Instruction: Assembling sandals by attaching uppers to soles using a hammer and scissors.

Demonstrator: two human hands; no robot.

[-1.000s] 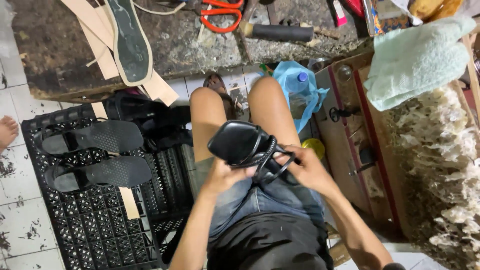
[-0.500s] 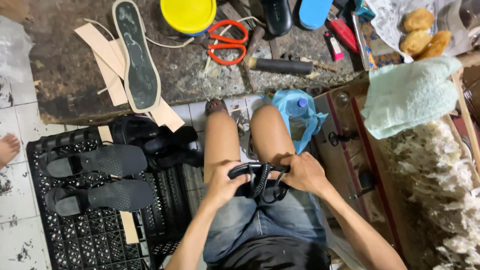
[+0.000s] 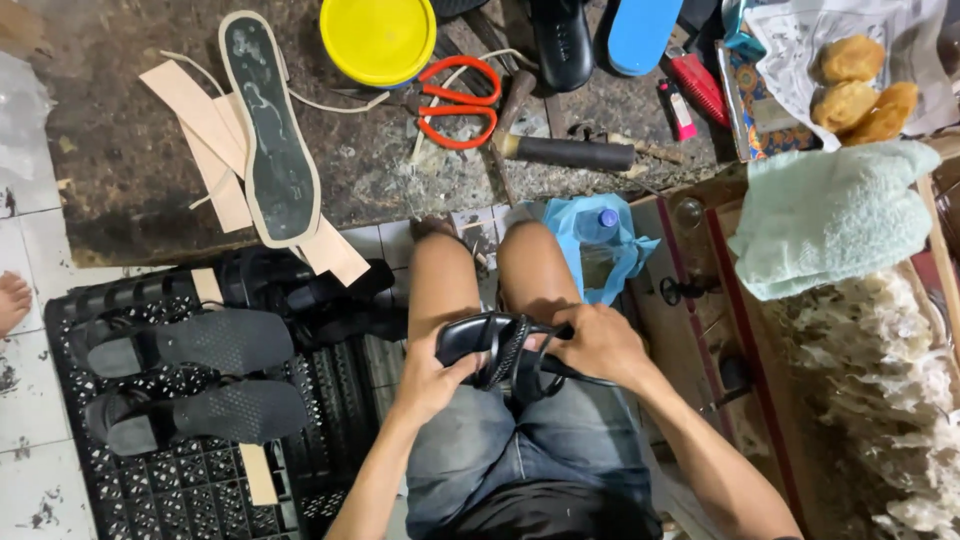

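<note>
Black strappy sandal (image 3: 500, 350) held over lap, above knees. Left hand (image 3: 430, 378) closed on sole edge; right hand (image 3: 600, 345) closed on straps. Risk: straps pulled unevenly could tear loose or twist; slack left-hand hold could let sandal drop to tiled floor (image 3: 25, 420).

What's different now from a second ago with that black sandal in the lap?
The black sandal was turned over: a second ago its sole faced up, raised above the knees; now it lies lower on the lap, straps showing. The left hand and right hand kept hold of it throughout. The two sandals on the black crate and the orange scissors stayed put.
</note>
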